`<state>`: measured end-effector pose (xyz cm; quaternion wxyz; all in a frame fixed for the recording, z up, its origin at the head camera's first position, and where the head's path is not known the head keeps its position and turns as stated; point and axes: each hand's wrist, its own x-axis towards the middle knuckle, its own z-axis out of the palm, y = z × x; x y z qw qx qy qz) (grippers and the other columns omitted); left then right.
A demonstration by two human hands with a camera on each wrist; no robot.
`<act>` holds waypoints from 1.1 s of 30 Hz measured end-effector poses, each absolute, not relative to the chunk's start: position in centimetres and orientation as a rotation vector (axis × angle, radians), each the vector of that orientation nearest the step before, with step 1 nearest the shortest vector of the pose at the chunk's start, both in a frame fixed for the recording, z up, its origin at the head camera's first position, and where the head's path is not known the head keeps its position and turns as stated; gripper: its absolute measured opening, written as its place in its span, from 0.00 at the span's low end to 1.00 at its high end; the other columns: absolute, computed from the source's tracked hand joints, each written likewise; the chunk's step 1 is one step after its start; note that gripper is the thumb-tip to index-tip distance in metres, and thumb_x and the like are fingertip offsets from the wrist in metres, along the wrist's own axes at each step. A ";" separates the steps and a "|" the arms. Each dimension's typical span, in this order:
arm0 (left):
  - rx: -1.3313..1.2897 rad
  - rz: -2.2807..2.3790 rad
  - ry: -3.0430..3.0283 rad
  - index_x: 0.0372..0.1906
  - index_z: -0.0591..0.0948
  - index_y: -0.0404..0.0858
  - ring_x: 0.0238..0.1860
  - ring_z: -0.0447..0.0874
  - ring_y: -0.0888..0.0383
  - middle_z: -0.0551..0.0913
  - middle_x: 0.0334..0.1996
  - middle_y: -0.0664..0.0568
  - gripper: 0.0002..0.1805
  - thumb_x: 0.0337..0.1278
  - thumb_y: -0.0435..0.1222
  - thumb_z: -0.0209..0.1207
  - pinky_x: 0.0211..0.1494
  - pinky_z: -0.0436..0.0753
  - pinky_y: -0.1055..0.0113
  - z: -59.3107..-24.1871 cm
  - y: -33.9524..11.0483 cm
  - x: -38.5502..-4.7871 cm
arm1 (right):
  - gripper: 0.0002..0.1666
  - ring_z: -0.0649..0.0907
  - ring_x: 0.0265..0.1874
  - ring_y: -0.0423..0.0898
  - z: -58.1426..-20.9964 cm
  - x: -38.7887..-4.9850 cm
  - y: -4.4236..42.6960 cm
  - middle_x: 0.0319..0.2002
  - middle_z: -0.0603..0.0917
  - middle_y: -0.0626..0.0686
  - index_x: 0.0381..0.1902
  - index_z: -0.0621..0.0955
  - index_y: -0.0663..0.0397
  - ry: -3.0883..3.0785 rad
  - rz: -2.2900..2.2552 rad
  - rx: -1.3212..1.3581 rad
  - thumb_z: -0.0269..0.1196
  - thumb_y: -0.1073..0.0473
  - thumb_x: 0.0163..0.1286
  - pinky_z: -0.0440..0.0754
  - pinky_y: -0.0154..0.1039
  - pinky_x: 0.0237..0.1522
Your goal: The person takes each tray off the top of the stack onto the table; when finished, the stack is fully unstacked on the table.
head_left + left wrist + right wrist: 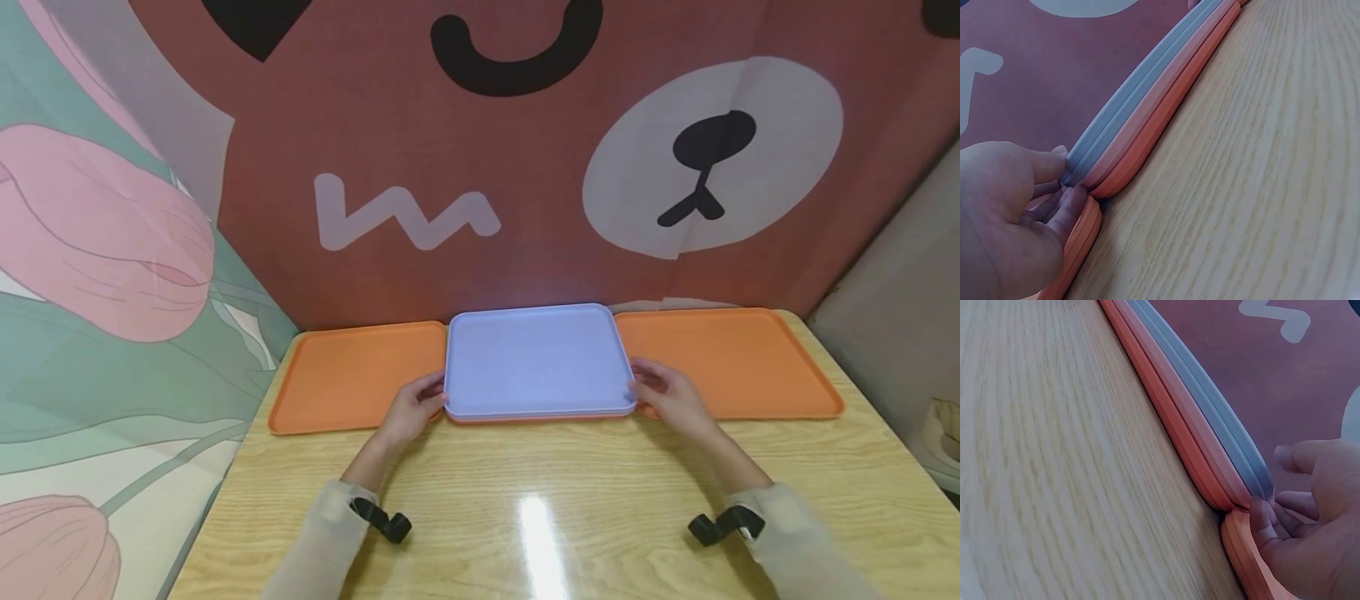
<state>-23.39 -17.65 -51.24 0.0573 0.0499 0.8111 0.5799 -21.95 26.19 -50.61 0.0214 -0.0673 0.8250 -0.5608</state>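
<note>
A stack of trays stands between my hands, with lavender-blue trays [536, 358] on top. Below them in the left wrist view are a pink tray [1141, 119] and a red-orange tray [1166, 122]. At the stack's left near corner my left hand [411, 408] pinches the blue trays' edge, thumb at the top rim and fingers lower down. My right hand [670, 400] is at the right near corner. Its fingers touch the side of the stack in the right wrist view, while the thumb stands raised, apart from the rim.
An orange tray stack [352, 375] lies to the left, and orange trays [727, 362] lie to the right, close against the middle stack. All rest on a wooden table [450, 508]. Behind them hangs a printed cloth [540, 208] with a bear design.
</note>
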 end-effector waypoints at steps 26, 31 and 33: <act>0.103 1.545 2.634 0.63 0.79 0.27 0.46 0.81 0.49 0.84 0.43 0.41 0.26 0.57 0.24 0.64 0.47 0.82 0.61 -49.5 -16.2 -24.5 | 0.33 0.82 0.48 0.48 -50.7 -22.2 25.5 0.61 0.76 0.74 0.73 0.64 0.75 2.550 -1.672 -0.110 0.57 0.65 0.76 0.81 0.28 0.40; 0.095 1.563 2.660 0.61 0.80 0.28 0.45 0.81 0.49 0.85 0.43 0.41 0.26 0.54 0.24 0.64 0.45 0.82 0.64 -49.6 -16.3 -24.6 | 0.30 0.81 0.40 0.31 -51.0 -22.2 25.7 0.61 0.74 0.78 0.73 0.62 0.77 2.446 -1.805 -0.155 0.49 0.67 0.79 0.83 0.31 0.41; 0.085 1.606 2.642 0.61 0.80 0.27 0.45 0.82 0.48 0.85 0.43 0.40 0.26 0.53 0.23 0.63 0.43 0.82 0.65 -49.5 -16.3 -24.7 | 0.29 0.81 0.41 0.29 -51.0 -22.2 25.7 0.63 0.73 0.78 0.73 0.61 0.78 2.431 -1.819 -0.169 0.48 0.67 0.80 0.83 0.30 0.44</act>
